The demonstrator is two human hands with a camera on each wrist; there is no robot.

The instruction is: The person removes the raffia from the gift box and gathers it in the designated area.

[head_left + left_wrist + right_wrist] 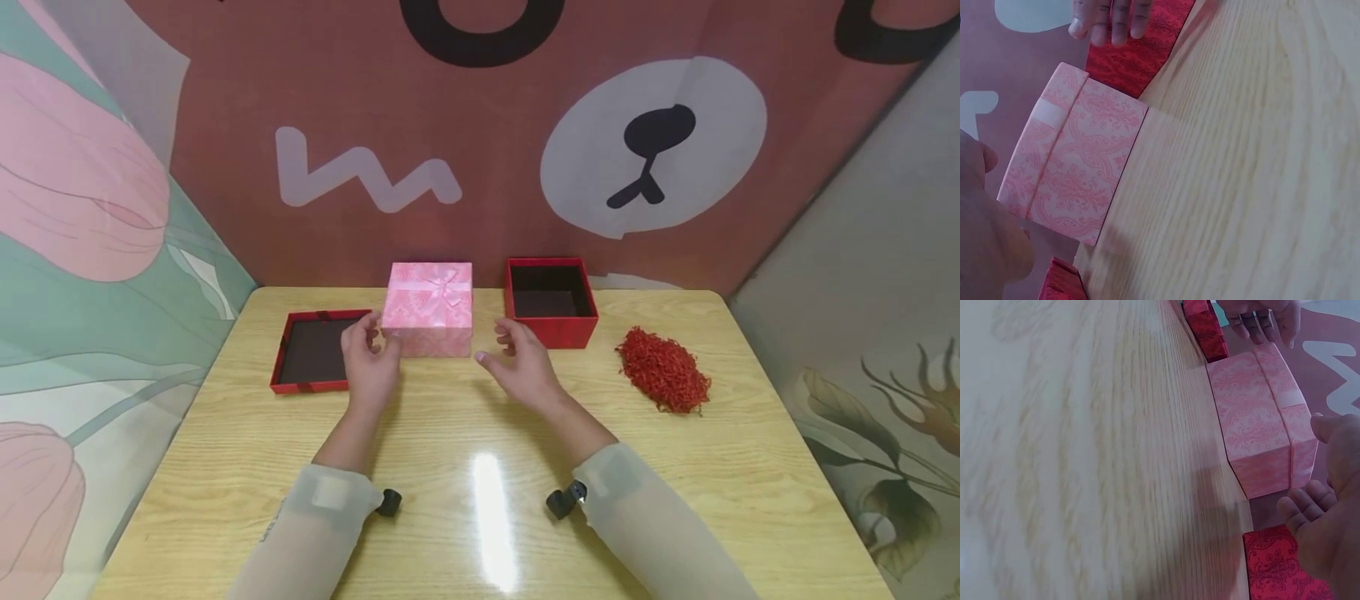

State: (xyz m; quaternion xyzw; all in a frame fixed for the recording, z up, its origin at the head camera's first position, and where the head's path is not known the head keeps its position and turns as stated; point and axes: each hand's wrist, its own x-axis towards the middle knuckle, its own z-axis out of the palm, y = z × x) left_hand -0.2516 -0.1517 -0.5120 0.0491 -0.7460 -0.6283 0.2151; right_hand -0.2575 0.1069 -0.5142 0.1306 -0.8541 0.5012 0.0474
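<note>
A pink patterned gift box [428, 308] with its lid on and a ribbon bow stands at the back of the table. My left hand [371, 367] is at its left front corner, over the right edge of the red box lid [309, 387]; whether it touches the pink box I cannot tell. On the other side, my right hand [527, 367] hovers apart from the pink box, fingers loosely bent, holding nothing. Behind that hand sits an uncovered red box [558, 332] with a dark, bare inside. Both hands flank the pink box [1254, 419] in the right wrist view.
A heap of red shredded paper [664, 371] lies at the right of the wooden table [435, 467]. A printed wall [495, 225] rises directly behind the boxes, and side walls border the table left and right.
</note>
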